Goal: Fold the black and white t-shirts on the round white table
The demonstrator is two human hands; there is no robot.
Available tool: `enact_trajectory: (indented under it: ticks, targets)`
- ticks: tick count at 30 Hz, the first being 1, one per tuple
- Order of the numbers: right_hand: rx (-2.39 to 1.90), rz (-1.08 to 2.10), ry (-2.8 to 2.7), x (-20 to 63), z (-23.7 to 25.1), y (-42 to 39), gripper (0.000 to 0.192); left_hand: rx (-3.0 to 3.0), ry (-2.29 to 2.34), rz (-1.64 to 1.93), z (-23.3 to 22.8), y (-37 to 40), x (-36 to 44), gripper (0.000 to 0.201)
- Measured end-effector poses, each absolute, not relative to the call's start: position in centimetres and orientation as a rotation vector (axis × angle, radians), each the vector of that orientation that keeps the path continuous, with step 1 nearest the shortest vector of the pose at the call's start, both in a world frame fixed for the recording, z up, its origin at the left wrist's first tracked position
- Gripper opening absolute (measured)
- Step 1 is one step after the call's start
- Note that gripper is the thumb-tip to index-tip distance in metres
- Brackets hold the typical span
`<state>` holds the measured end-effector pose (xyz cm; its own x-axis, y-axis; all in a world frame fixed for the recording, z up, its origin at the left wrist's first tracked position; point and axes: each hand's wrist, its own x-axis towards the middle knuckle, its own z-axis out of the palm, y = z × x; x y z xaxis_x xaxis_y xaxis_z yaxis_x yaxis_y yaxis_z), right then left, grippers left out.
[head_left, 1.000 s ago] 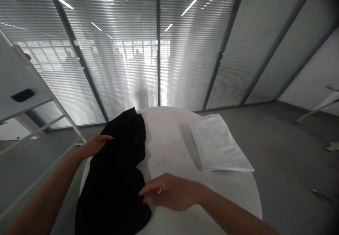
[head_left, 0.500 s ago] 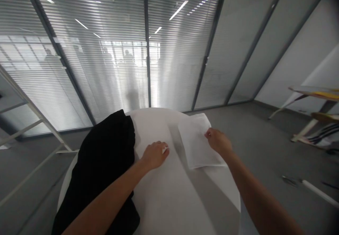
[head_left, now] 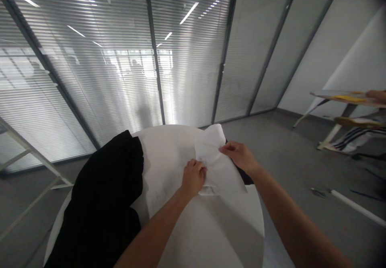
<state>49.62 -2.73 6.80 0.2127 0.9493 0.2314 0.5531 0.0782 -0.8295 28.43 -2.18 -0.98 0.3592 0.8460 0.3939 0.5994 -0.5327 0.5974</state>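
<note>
White folded cloth is seen from the head camera at the far right part of a round white table, and it is gripped from both sides. The left hand is closed on the cloth's near left edge, with the fingers curled together over the fabric so that the edge is bunched beneath them. The right hand is set at the cloth's right side, where the thumb and fingertips are pinched together on a fold near the middle of the piece. The cloth is thus held between the two hands, its far end raised a little and puckered, while its near end is spread flat toward the table's right rim. The fabric is plain white, thin and creased, and a small label is seen at its near edge just beside the left hand. A dark patch is seen under the cloth below the right wrist; what it is cannot be told. A black garment is draped over the left part of the table, well apart from the hands. Glass partitions with lowered blinds are seen behind the table, and a grey floor is seen to the right.
</note>
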Motion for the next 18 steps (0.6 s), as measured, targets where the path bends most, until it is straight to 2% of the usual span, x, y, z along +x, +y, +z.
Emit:
enact_trajectory:
  ticks: [3,6,11,18]
  targets:
    - [-1.461,0.673,-1.334,48.9,8.9,-2.9,0.03,2.04,1.229,1.23,2.7,-1.1,26.8,0.012]
    - [-1.337,0.864,-1.156,47.6,10.8,-3.2,0.035,1.945,1.182,1.367,8.5,-0.5,25.2,0.009]
    - [-1.003,1.125,-0.999,44.8,13.0,-3.6,0.035,2.02,1.102,1.375,16.7,-0.4,23.6,0.013]
    - [-0.811,1.123,-1.072,42.9,14.6,-5.4,0.029,2.386,0.903,1.433,21.0,-0.4,21.3,0.013]
